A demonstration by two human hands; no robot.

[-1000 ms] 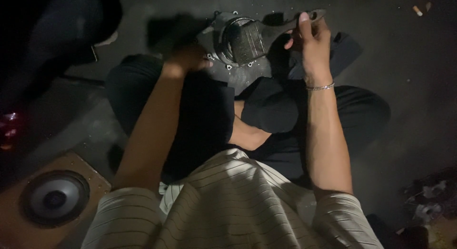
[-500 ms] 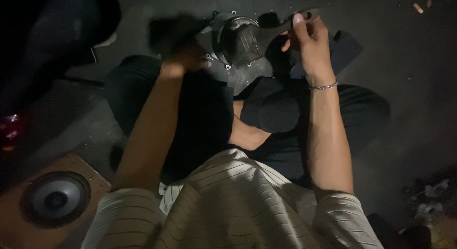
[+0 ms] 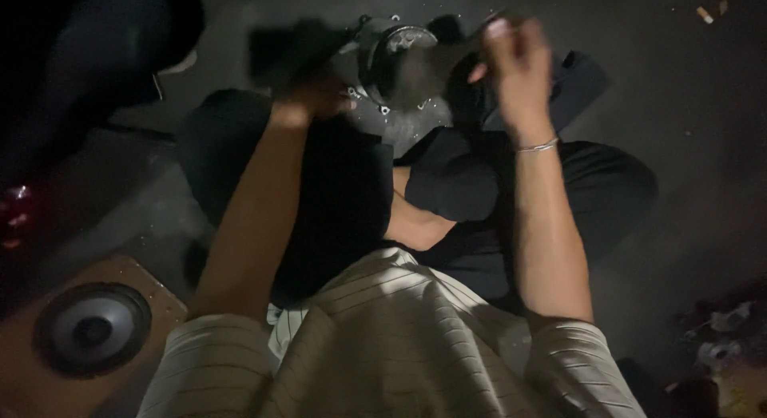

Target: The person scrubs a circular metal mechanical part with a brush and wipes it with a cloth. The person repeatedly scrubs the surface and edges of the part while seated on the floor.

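A dark speaker part (image 3: pixel 395 83) is seen at the upper centre, resting on the floor before crossed legs. The left hand (image 3: pixel 307 95) is closed around a dark blurred tool; the right hand (image 3: pixel 515 63) is curled over the part's edge. The part is best kept steadied while worked.

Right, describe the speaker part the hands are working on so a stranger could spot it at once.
Start at the person's crossed legs in dark trousers; just beyond the knees, on the grey floor, sits the speaker part, between the left hand and right hand. It is bare dark metal, round with small screw holes, unlike the boxed speaker in brown wood at lower left.
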